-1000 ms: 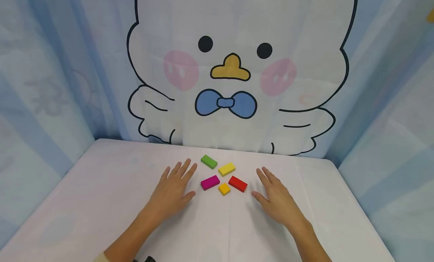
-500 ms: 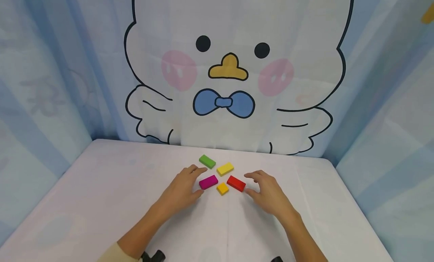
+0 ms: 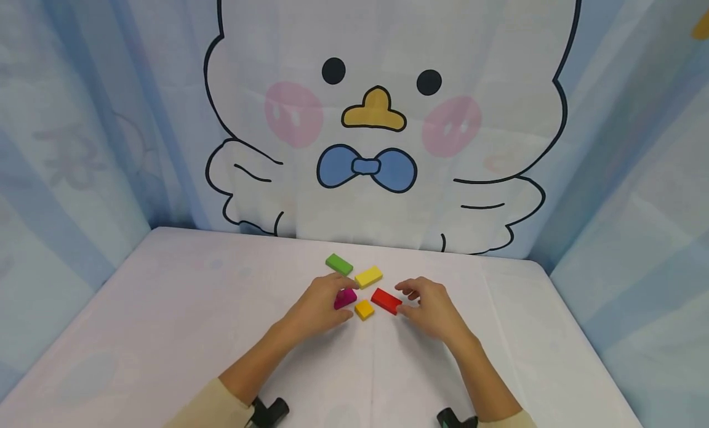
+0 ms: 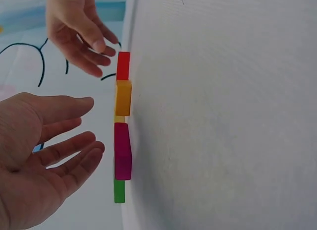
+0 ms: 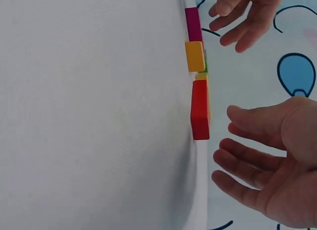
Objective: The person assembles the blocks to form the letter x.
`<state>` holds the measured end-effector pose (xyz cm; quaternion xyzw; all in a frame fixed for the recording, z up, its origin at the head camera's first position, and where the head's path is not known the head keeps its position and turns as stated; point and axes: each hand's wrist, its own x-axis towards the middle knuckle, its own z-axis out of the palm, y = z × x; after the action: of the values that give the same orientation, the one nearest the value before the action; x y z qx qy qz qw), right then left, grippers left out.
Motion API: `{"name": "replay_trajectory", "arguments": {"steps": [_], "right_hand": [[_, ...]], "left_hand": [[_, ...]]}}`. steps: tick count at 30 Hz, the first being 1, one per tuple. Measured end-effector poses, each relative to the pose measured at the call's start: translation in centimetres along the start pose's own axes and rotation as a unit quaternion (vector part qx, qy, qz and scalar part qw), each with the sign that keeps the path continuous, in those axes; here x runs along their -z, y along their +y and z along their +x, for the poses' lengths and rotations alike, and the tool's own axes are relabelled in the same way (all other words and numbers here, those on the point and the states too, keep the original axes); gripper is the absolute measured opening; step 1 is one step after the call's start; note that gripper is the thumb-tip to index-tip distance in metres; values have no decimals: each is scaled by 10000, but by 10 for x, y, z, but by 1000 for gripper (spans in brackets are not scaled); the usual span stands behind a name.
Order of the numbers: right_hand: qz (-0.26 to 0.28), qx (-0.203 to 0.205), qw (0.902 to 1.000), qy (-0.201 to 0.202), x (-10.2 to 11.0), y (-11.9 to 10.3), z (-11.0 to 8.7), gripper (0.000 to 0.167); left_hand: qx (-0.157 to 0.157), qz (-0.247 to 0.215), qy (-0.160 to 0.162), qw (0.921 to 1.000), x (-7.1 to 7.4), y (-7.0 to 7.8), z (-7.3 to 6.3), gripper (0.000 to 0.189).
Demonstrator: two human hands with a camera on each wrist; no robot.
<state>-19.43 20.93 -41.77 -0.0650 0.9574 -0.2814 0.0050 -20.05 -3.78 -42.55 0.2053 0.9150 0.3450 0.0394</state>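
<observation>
My left hand (image 3: 317, 306) hovers over the magenta block (image 3: 344, 299), partly covering it in the head view. Its fingers are loosely bent, and the left wrist view shows a gap between the fingertips and that block (image 4: 123, 151). On the other side, my right hand (image 3: 434, 308) is beside the red block (image 3: 386, 300), thumb near its right end. In the right wrist view these fingers are apart from the red block (image 5: 200, 111) and hold nothing. Between the hands lies a short orange block (image 3: 364, 310). A yellow block (image 3: 368, 277) and a green block (image 3: 339, 264) lie farther back.
All the blocks lie on a white-covered table (image 3: 166, 329). Behind it hangs a curtain (image 3: 376, 218) printed with a cartoon bird, and more curtains close in both sides. A black device (image 3: 268, 412) is at each wrist.
The left hand has moved right, from beside the blocks to over the magenta one, its spread fingers now bent. The right hand has shifted left towards the red block, fingers also bending. The blocks have stayed put.
</observation>
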Motion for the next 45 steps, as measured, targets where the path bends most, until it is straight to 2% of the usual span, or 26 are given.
{"name": "replay_trajectory", "arguments": {"steps": [6, 11, 19, 28, 35, 45], "right_hand": [[50, -106, 9999, -74, -4, 6, 8, 35], [137, -27, 9997, -180, -5, 7, 12, 35], [284, 218, 9985, -419, -7, 8, 17, 33], [317, 240, 9977, -543, -12, 6, 23, 33], [267, 198, 9977, -591, -13, 2, 25, 33], [161, 206, 9975, -655, -12, 2, 26, 33]], "left_hand": [[-227, -202, -204, 9993, -8, 0, 9, 46], [-329, -396, -320, 9982, -12, 2, 14, 42], [-363, -176, -466, 9981, -17, 5, 19, 41], [-485, 2, -572, 9972, -21, 5, 22, 40], [-302, 219, -746, 9965, -22, 10, 24, 38], [-254, 425, -931, 9944, -26, 13, 27, 34]]}}
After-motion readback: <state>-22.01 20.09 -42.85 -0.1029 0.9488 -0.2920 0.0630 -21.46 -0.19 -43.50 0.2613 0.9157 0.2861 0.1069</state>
